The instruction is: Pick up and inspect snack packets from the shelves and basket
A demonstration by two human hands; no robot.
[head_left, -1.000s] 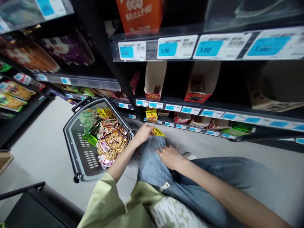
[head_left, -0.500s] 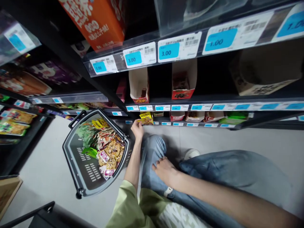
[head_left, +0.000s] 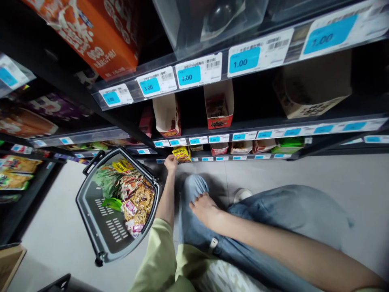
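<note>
My left hand [head_left: 170,163] reaches down to the bottom shelf, its fingers pinched at the left edge of a yellow snack packet [head_left: 181,154]. That packet sits at the shelf's front edge; whether a second one lies behind it I cannot make out. On my jeans at the knee rests my right hand [head_left: 205,209], fingers lying flat and holding nothing. Left of my left arm stands a grey shopping basket [head_left: 88,227]. Inside it are yellow packets [head_left: 122,165], brown snack packs with purple-and-white labels [head_left: 141,200] and green packaging [head_left: 106,178].
Dark shelves with blue-and-white price labels [head_left: 244,63] rise close in front. Open cardboard display boxes [head_left: 219,107] stand on the middle shelf, an orange box [head_left: 100,44] above. A cardboard box [head_left: 11,259] lies on the floor at left.
My left hand has carried a yellow packet from beside my knee forward to the bottom shelf. My right hand stays on the knee. The view has shifted to the right.
</note>
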